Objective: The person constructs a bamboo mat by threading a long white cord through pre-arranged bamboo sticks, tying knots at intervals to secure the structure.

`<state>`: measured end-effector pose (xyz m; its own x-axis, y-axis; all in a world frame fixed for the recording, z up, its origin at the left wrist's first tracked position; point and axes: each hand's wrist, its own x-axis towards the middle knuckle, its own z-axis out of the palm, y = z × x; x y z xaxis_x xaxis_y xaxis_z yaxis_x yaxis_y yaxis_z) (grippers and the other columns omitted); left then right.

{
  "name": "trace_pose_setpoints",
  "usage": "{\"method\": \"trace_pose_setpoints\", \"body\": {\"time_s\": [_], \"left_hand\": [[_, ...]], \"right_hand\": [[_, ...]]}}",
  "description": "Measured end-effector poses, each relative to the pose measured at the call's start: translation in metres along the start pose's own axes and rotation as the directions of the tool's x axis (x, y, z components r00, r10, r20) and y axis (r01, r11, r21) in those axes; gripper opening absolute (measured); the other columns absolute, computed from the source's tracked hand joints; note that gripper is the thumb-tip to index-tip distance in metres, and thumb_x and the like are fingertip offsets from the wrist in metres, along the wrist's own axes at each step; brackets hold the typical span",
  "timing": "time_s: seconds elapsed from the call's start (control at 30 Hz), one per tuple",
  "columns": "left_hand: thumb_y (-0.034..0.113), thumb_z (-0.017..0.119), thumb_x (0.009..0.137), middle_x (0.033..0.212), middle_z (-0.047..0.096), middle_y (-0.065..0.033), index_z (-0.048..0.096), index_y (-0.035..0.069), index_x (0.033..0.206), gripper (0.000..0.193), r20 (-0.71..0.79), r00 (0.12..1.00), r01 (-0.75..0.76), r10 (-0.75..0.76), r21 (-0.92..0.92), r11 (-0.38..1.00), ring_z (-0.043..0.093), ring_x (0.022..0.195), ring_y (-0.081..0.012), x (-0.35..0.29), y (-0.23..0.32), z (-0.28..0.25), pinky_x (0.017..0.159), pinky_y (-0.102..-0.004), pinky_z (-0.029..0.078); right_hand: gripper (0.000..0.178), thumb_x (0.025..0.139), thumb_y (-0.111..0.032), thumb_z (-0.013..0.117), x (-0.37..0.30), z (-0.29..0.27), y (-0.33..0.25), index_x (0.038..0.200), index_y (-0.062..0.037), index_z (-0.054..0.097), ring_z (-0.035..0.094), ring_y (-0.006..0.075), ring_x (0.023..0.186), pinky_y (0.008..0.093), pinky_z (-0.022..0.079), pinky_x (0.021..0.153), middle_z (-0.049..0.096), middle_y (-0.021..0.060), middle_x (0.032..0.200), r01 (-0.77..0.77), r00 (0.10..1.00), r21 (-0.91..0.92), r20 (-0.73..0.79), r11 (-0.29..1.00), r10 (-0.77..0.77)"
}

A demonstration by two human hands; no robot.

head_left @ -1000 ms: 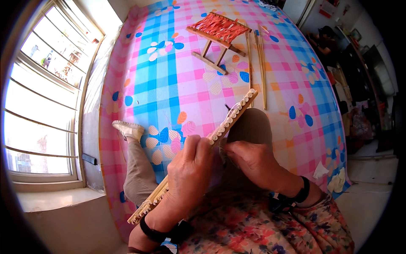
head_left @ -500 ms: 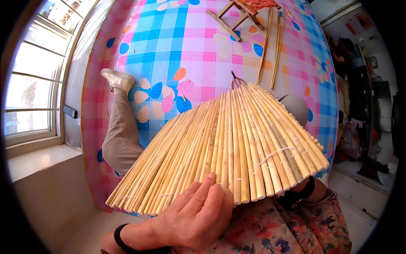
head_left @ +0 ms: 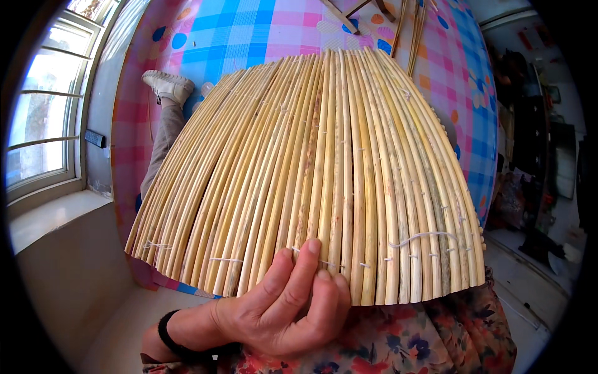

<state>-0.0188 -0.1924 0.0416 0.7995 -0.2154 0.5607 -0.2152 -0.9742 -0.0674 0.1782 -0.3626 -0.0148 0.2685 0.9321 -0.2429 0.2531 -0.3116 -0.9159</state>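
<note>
A wide mat of pale straw-coloured reed sticks (head_left: 249, 168), laid side by side and tied with white thread, spreads before me. My left hand (head_left: 286, 305) is at its near edge, closed in a pinch, with the fingertips on the sticks beside a short run of white thread (head_left: 325, 262). Whether the thread itself lies between the fingers is unclear. A longer loose thread (head_left: 423, 235) curves across the right part of the mat, and a small knot (head_left: 157, 245) sits near the left corner. My right hand is hidden, with the mat covering that side.
Under the mat lies a pink and blue checked sheet (head_left: 233, 37). Beyond it are the legs of a wooden stand (head_left: 341, 15) and several loose reeds (head_left: 416, 37). A barred window (head_left: 47, 112) is on the left. My leg ends in a pale shoe (head_left: 168, 86).
The mat has tipped up toward me, so its far end reaches higher and covers the scissors. My right wrist has gone out of sight. The left hand keeps its pinch at the near edge.
</note>
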Motion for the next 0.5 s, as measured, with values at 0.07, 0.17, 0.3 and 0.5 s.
{"method": "trace_pose_setpoints", "body": {"time_s": [0.07,0.17,0.3,0.5], "left_hand": [[0.009,0.05,0.085,0.091,0.048,-0.0058,0.058,0.005,0.087,0.009,0.065,0.997,0.033,-0.032,-0.023,0.999,0.067,0.086,-0.0255,0.001,0.001,-0.001,0.07,-0.033,0.053],[0.0,0.055,0.078,0.084,0.05,-0.0109,0.059,-0.002,0.076,0.004,0.031,0.999,0.034,-0.03,-0.117,0.993,0.067,0.085,-0.0341,0.001,0.002,0.001,0.066,-0.0367,0.056],[-0.002,0.056,0.077,0.086,0.05,-0.0117,0.059,-0.003,0.075,0.004,0.013,0.997,0.072,-0.071,-0.149,0.986,0.067,0.085,-0.0346,0.0,0.0,0.003,0.066,-0.0371,0.056],[-0.004,0.058,0.075,0.09,0.053,-0.0174,0.061,-0.008,0.085,0.011,0.029,0.99,0.143,-0.141,-0.261,0.955,0.066,0.086,-0.0353,-0.004,-0.005,0.009,0.065,-0.0371,0.056]], "right_hand": [[0.021,0.092,-0.014,0.056,0.0,0.0,-0.001,0.108,-0.0022,0.061,0.061,0.0188,0.076,0.0283,0.049,0.068,0.062,0.0081,0.092,-0.005,1.0,0.0,0.005,1.0,0.005],[0.021,0.092,-0.014,0.056,0.0,0.0,-0.003,0.109,-0.0023,0.061,0.061,0.0182,0.075,0.0281,0.049,0.067,0.062,0.0078,0.09,-0.012,1.0,-0.001,0.011,1.0,0.012],[0.021,0.092,-0.014,0.056,0.001,-0.002,-0.005,0.109,-0.0024,0.061,0.06,0.0175,0.074,0.0277,0.049,0.066,0.062,0.0072,0.089,-0.022,1.0,-0.008,0.015,1.0,0.022],[0.022,0.092,-0.015,0.056,0.007,-0.002,-0.007,0.109,-0.0025,0.06,0.06,0.0165,0.073,0.0272,0.049,0.065,0.062,0.0064,0.086,-0.025,0.999,-0.019,0.023,1.0,0.025]]}}
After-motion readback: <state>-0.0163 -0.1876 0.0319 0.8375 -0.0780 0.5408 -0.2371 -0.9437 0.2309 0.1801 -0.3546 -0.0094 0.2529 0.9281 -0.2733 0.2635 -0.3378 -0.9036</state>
